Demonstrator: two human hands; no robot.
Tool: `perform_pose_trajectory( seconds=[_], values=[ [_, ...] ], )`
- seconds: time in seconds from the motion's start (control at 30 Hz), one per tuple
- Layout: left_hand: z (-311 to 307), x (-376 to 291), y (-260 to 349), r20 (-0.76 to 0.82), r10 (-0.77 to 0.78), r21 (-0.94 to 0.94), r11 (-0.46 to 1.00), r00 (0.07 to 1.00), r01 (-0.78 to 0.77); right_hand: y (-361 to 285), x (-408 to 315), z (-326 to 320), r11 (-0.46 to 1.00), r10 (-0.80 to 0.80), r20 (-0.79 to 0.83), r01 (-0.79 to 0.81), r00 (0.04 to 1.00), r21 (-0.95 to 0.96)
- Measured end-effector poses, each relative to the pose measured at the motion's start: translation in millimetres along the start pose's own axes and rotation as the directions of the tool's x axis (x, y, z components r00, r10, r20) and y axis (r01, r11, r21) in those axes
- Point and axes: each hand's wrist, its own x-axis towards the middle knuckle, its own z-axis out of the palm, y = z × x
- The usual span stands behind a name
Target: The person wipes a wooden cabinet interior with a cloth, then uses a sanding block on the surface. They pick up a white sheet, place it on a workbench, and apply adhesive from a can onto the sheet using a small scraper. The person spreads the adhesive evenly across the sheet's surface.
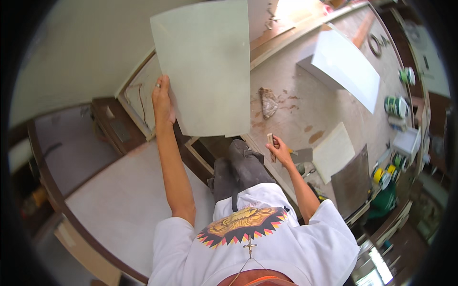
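My left hand [164, 102] grips the left edge of a large pale rectangular panel [211, 71], which stands out in front of me and hides what is behind it. A ring is on one of its fingers. Between the fingers and thumb of my right hand [282, 153] is a small wooden block [270, 139], held over the near edge of the worktable [286, 85]. Just beyond that hand lies a crumpled brown-stained cloth [267, 103]. A flat grey scraper blade [302, 156] lies to the right of the hand.
A white box-shaped piece [345, 66] stands on the worktable. Nearer lie a cream sheet [334, 152] and a dark brown board [352, 182]. Several cans, including a green-labelled can [395, 106], line the right side. A large pale panel [128, 200] lies at my left, beside an open wooden frame [200, 157].
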Motion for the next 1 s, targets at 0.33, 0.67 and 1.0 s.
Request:
perform_pose_trajectory(
  seconds=[0.33, 0.67, 1.0],
  values=[
    [140, -1, -15, 0.334, -0.249, 0.33, 0.934, 0.909, 0.135, -111, -64, -36, 0.476, 0.151, -0.358, 0.25, 0.921, 0.844],
    [267, -61, -118, 0.798, -0.447, 0.572, 0.773, 0.404, -0.275, -132, -176, 8, 0.183, 0.482, -0.702, 0.724, 0.523, 0.665],
    [317, -229, -239, 0.722, -0.676, 0.398, 0.581, -0.149, -0.71, -13, -198, 101, -0.056, 0.938, -0.303, 0.933, 0.172, 0.356]
  ],
)
